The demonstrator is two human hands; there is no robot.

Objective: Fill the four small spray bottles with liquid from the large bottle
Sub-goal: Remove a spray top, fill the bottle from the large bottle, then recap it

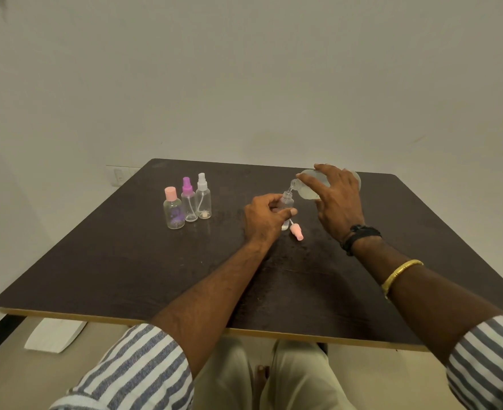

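My right hand [337,199] grips the large clear bottle [308,189], tipped to the left with its mouth just above an uncapped small bottle [287,202]. A thin stream runs from one into the other. My left hand [266,217] holds that small bottle upright on the table. Its pink spray head [297,232] lies on the table just in front of it. To the left stand three small clear bottles close together: one with a pink cap [173,210], one with a purple sprayer [188,201] and one with a white sprayer [203,198].
The dark brown table [126,261] has a light wooden edge and stands against a plain wall. A white sheet [55,334] lies on the floor at the lower left. My legs show under the near edge.
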